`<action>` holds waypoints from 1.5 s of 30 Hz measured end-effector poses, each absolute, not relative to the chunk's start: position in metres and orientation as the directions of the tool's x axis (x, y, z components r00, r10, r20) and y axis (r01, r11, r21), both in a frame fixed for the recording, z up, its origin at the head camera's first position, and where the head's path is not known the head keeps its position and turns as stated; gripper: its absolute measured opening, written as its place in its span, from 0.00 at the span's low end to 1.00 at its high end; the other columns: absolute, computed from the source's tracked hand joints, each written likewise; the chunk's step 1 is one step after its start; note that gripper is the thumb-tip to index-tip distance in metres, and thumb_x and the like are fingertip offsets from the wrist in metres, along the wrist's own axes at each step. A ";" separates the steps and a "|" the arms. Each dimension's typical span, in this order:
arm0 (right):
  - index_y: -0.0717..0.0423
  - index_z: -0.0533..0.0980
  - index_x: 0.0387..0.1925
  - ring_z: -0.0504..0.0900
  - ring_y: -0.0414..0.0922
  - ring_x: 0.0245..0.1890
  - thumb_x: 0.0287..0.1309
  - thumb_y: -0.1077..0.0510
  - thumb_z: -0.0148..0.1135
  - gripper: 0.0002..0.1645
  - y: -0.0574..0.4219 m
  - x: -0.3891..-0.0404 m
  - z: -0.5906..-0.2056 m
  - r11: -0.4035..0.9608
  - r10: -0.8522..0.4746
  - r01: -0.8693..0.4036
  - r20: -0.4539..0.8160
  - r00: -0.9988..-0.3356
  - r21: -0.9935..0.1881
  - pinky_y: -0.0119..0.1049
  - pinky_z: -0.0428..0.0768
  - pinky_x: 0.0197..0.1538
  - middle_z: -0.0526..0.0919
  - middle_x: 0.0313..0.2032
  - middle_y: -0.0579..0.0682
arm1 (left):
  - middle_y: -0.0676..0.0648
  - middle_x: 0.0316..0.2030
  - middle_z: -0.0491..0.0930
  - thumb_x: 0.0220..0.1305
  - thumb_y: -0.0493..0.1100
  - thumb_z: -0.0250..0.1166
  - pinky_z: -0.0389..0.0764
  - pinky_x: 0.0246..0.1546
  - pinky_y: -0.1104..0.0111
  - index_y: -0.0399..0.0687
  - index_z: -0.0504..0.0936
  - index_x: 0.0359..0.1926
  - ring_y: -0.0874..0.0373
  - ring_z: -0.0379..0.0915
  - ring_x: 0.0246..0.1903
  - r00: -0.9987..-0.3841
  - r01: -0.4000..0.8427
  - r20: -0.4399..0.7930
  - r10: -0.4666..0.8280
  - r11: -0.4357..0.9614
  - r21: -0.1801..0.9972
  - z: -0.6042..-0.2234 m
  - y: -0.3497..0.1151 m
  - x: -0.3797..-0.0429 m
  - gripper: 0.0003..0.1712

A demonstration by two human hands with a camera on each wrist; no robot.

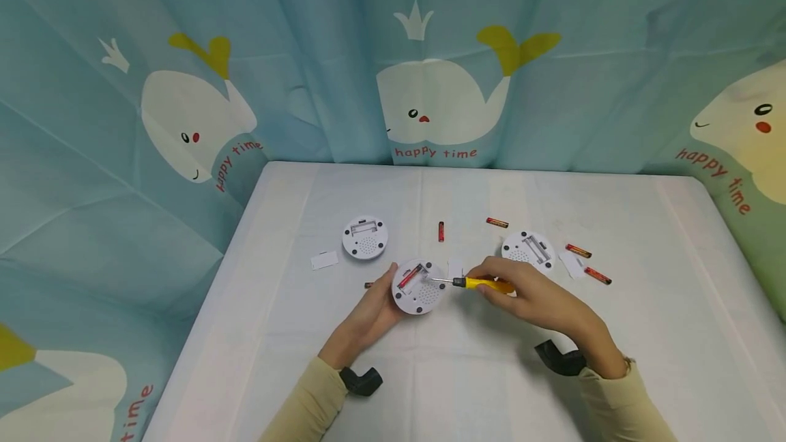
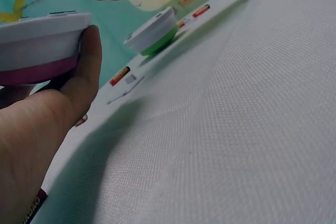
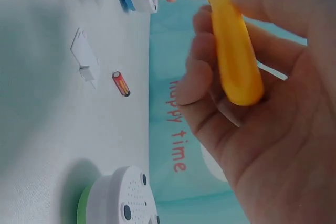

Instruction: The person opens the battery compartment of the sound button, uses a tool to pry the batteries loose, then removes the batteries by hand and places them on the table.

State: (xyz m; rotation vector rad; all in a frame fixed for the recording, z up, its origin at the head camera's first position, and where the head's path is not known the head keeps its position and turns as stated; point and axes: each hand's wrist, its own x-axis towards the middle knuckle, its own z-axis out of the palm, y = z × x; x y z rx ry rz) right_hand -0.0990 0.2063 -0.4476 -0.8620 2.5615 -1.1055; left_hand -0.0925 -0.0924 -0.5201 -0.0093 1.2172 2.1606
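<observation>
My left hand [image 1: 373, 307] holds a round white battery-powered device [image 1: 420, 300] above the table, its underside with speaker holes and small dark feet facing up. A purple band [image 2: 42, 72] runs around its lower side in the left wrist view. One red battery [image 1: 409, 276] lies in its uncovered compartment. In my right hand [image 1: 540, 295] is a screwdriver with a yellow handle [image 3: 236, 51], gripped between thumb and fingers. Its metal shaft [image 1: 441, 280] points left over the device, near the compartment; whether the tip touches it I cannot tell.
A second round device [image 1: 365, 241] lies at the back left, a third, green-rimmed one [image 2: 157, 32] behind my right hand. White battery covers [image 1: 324, 260] and several loose batteries [image 1: 441, 231] are spread over the white table [image 1: 295, 360]. A whale-patterned curtain [image 1: 319, 87] hangs behind.
</observation>
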 end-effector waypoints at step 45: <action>0.47 0.85 0.55 0.77 0.33 0.41 0.64 0.71 0.66 0.23 0.213 -0.103 -0.446 0.453 -0.591 -0.606 0.289 -0.753 -0.654 0.26 0.78 0.39 0.83 0.47 0.39 | 0.32 0.80 0.50 0.83 0.62 0.44 0.53 0.80 0.45 0.36 0.44 0.82 0.44 0.52 0.79 -0.740 -0.544 -0.340 0.581 -0.218 0.811 -0.523 -0.086 -0.089 0.45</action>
